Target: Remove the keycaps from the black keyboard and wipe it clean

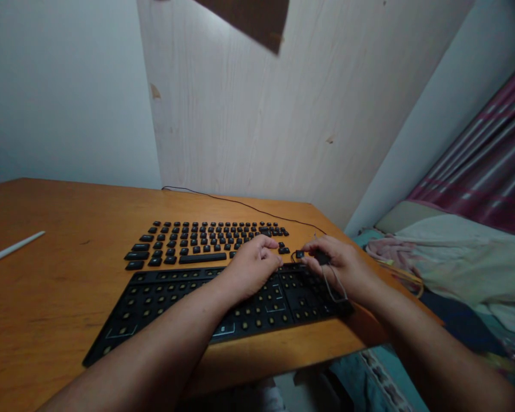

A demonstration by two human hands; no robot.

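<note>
A black keyboard base (163, 303) with its keycaps removed lies near the front edge of the orange wooden desk (55, 274). Beyond it, several black keycaps (197, 240) sit in rows on the desk, laid out like a keyboard. My left hand (251, 266) rests curled over the base's right part, fingers bent toward the nearest keycaps. My right hand (339, 266) sits at the base's right end and pinches a thin wire keycap puller (332, 280); a single keycap (299, 253) lies just off its fingertips.
A thin black cable (240, 203) runs along the desk's back edge by the pale wood panel. A white pen-like stick (12, 248) lies at far left. To the right, past the desk edge, is a bed with crumpled bedding (455, 257).
</note>
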